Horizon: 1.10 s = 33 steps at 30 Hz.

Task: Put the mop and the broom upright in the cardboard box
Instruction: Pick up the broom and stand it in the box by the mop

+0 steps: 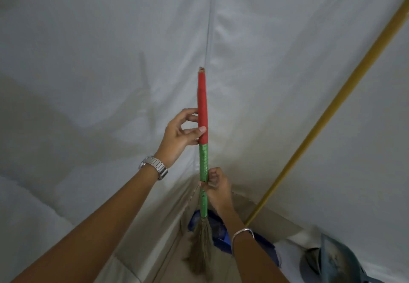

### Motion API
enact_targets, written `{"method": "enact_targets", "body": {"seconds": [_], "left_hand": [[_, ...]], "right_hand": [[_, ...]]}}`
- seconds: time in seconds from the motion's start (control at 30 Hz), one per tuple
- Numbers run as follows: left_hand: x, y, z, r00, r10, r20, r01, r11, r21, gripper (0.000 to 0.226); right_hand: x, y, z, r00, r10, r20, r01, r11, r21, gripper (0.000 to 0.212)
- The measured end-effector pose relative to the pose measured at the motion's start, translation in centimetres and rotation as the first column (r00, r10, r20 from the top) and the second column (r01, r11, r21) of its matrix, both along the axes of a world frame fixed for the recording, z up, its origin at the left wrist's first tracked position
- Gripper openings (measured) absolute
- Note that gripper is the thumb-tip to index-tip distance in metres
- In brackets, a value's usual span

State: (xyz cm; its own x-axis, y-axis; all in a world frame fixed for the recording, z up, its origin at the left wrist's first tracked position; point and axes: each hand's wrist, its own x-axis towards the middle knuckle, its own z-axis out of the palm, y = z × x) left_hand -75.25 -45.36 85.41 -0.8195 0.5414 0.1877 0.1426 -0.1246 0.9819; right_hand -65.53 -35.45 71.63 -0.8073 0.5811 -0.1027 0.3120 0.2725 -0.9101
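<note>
The broom [203,156] stands upright in the middle, its handle wrapped red above and green below, its straw bristles hanging down into the cardboard box [274,220]. My left hand [180,134] holds the red part with thumb and fingers. My right hand [215,185] grips the green part lower down. The mop [327,114] leans in the box at the right with its long yellow pole slanting up to the top right corner; its blue head [263,245] lies in the box bottom.
White cloth walls meet in a corner right behind the box. A grey-blue dustpan [338,258] lies on the floor to the box's right.
</note>
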Motion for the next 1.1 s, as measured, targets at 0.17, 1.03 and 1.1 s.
{"method": "enact_targets", "body": {"seconds": [0.17,1.03,1.1], "left_hand": [[-5.3,-3.5,-2.2,0.998,-0.026,0.060,0.024,0.999,0.027,0.035],[-7.6,-4.4,-13.2,0.972,0.168,0.165,-0.176,0.984,0.039,0.041],[-8.1,-4.9,-14.3,0.947,0.257,0.193,-0.273,0.960,0.059,0.038]], "right_hand": [[-3.6,-4.2,-1.4,0.999,-0.010,0.052,0.008,0.999,0.038,0.029],[-9.1,-8.2,-12.3,0.973,-0.194,0.127,0.194,0.981,0.014,0.033],[-10.1,-9.1,-12.9,0.975,-0.192,0.111,0.196,0.980,-0.027,0.029]]}}
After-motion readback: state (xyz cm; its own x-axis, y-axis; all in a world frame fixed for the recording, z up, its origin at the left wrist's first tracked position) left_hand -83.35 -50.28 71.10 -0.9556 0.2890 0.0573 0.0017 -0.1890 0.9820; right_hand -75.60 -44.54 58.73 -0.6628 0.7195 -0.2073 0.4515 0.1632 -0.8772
